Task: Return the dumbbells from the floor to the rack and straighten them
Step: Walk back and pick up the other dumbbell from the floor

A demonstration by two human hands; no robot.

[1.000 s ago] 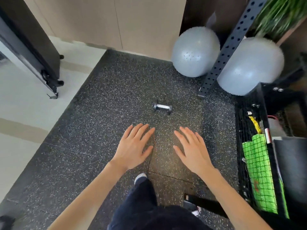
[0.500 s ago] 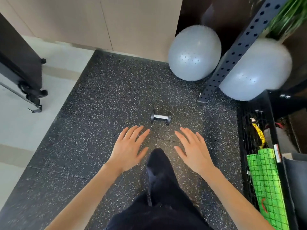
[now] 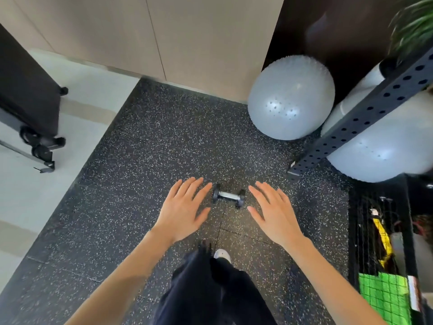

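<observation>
Your item: one small dumbbell (image 3: 229,195), chrome handle, dark heads, lying on the speckled rubber floor (image 3: 150,160). Your left hand (image 3: 185,211) and right hand (image 3: 273,213) flank the dumbbell, fingers spread flat, empty, neither touching it.

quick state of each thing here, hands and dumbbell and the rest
dumbbell: lying on its side on the rubber floor, untouched
left hand: open, fingers spread, empty
right hand: open, fingers spread, empty
near ball: inflated, resting on the floor
far ball: inflated, behind the perforated upright
</observation>
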